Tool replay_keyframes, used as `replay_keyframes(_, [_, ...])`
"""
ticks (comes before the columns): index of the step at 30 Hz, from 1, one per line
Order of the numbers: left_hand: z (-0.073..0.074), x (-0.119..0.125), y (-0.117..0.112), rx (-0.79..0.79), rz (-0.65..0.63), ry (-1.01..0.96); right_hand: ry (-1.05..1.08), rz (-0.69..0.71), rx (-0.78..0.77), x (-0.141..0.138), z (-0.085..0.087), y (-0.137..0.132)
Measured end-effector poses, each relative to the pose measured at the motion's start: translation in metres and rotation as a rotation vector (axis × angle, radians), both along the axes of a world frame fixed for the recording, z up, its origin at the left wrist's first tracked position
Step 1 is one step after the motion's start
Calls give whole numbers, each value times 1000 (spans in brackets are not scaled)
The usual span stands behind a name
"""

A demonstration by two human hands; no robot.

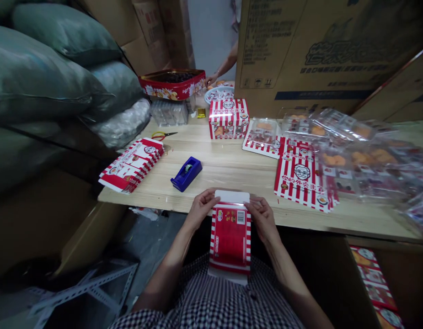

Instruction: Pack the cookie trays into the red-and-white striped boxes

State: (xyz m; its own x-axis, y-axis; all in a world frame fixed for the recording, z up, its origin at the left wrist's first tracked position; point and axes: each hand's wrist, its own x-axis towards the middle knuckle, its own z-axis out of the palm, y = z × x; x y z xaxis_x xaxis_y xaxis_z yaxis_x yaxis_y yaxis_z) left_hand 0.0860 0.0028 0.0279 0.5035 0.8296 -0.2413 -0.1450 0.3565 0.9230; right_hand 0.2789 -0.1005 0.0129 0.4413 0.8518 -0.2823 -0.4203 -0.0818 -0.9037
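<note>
Between my two hands is a red-and-white striped carton (231,233), its red printed panel with a barcode facing up and a white flap at the top. My left hand (201,208) pinches the carton's upper left corner by the flap. At the upper right corner my right hand (264,217) grips it, fingers closed on the edge. The lower end rests against a checkered garment. Just beyond the hands, a blue tape dispenser (187,174) sits on the wooden table (232,167).
Flat striped cartons form a fanned stack (132,165) at left and another pile (302,173) at right. Beyond are scissors (163,135), an assembled box (228,119), a red tin (173,86) and clear packs (365,157). A co-worker's arm (227,64) reaches in behind a large cardboard box (286,55).
</note>
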Motion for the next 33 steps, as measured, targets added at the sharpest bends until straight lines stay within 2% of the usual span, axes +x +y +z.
replay_keyframes(2, [-6, 5, -1, -50, 39, -35, 71, 29, -24, 3, 4, 2])
replay_keyframes(7, [-19, 13, -7, -174, 135, -169, 177, 245, -57, 14, 6, 5])
replay_keyframes(13, [-21, 15, -2, -165, 82, -166, 139, 248, 29, 18, -3, 14])
replay_keyframes(18, [-18, 18, 2, -148, 43, -164, 104, 336, 63, 23, -6, 19])
replay_keyframes(21, [-16, 14, 1, -140, -39, -161, 65, 355, 63, 25, -9, 16])
replay_keyframes(23, [-14, 9, 0, -85, -112, -136, 40, 349, 63, 26, -10, 13])
replay_keyframes(26, [-11, 5, 0, 55, -177, 29, 2, 341, 66, 27, -5, 10])
replay_keyframes(29, [-6, 5, 3, 209, -169, 172, -25, 361, 54, 28, 4, 11])
replay_keyframes(33, [1, 9, 6, 324, -159, 147, -8, 367, 40, 27, 10, 15])
